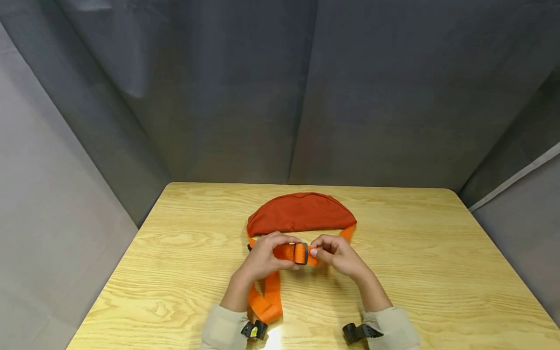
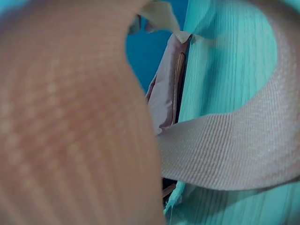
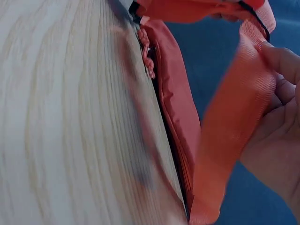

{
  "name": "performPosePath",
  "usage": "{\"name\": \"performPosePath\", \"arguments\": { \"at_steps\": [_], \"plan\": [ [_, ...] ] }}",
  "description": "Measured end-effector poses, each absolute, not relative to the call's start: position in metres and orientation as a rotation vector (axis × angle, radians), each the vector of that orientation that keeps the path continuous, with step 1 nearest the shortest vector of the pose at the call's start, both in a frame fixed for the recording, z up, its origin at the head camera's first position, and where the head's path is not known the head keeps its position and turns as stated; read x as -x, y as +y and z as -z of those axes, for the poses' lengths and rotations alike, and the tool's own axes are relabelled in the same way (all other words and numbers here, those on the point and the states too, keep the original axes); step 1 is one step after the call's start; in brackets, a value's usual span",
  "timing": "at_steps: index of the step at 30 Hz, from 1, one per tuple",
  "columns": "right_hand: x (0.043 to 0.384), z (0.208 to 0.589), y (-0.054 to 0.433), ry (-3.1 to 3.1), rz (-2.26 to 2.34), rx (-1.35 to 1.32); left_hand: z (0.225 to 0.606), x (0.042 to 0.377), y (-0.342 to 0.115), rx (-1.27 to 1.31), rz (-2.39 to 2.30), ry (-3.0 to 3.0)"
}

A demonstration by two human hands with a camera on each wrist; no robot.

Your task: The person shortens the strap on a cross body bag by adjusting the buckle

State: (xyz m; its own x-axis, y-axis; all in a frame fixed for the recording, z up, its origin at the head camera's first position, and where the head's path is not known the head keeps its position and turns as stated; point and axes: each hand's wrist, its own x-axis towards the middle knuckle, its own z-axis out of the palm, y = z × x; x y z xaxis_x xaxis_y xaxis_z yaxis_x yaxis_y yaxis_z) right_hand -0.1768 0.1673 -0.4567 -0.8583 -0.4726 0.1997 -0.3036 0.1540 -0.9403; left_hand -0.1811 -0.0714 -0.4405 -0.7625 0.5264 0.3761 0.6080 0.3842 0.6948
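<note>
A red waist bag [image 1: 302, 214] lies on the table, its orange webbing strap [image 1: 272, 291] looping toward the person. My left hand [image 1: 262, 257] holds a black strap slider [image 1: 306, 253] at its upper and lower edges, between fingers and thumb. Webbing passes through the slider. Just right of it, my right hand [image 1: 343, 255] pinches the strap between thumb and fingers. In the right wrist view, the strap [image 3: 234, 126] runs down from the right hand [image 3: 281, 126] toward the bag [image 3: 177, 89]. The left wrist view shows a curved strap [image 2: 211, 150] close up, with the left side blurred.
The wooden table [image 1: 437, 272] has a far edge backed by a dark grey curtain [image 1: 236, 97]. A braided zipper pull [image 3: 147, 56] hangs at the bag's zip. Black wrist devices [image 1: 258, 330] sit at both sleeves.
</note>
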Motion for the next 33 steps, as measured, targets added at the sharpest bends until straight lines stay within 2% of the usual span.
{"name": "performPosePath", "arguments": {
  "at_steps": [6,10,21,29,33],
  "plan": [
    [0.177,0.465,0.186,2.366,1.696,0.654,0.441,0.181,-0.071,1.023,1.335,-2.563],
    [0.178,0.471,0.193,2.350,1.667,0.703,0.441,0.182,-0.070,1.024,1.331,-2.576],
    [0.178,0.468,0.179,2.299,1.723,0.709,0.447,0.186,-0.068,1.025,1.285,-2.602],
    [0.164,0.441,0.169,2.249,1.761,0.749,0.450,0.185,-0.067,0.983,1.318,-2.652],
    [0.167,0.438,0.162,2.219,1.772,0.776,0.448,0.186,-0.067,0.984,1.323,-2.640]
  ]
}}
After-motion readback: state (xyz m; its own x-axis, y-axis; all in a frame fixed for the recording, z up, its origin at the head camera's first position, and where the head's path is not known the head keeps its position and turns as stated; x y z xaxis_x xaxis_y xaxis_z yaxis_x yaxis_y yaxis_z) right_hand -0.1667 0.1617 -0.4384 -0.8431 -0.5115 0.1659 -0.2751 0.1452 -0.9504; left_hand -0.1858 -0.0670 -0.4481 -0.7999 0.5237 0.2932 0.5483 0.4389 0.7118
